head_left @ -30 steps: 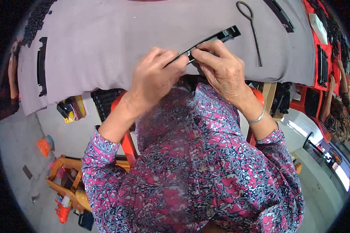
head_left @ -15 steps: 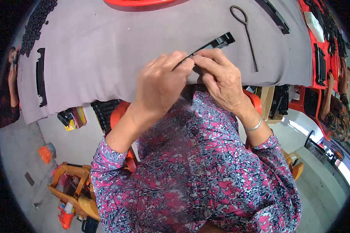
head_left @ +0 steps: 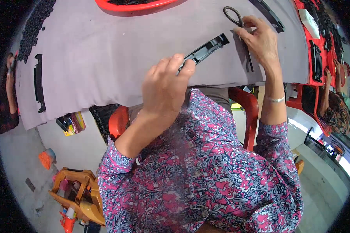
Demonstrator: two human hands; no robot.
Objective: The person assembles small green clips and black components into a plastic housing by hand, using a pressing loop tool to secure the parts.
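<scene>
Firstly, from where I stand, the left hand (head_left: 163, 87) pinches the near end of a black strip (head_left: 206, 51), which slants over the grey cloth (head_left: 105, 58) toward the far right. Somewhat farther and to the right, the right hand (head_left: 263, 42) is at the thin looped rod (head_left: 250, 62); thumb and finger are about its shaft, but whether they press together on it, I cannot tell. So the step in hand, I judge, is taking up this rod. The next move would call for a sure pinch and a steady left hold. At the far side stands a red basin (head_left: 140, 10).
</scene>
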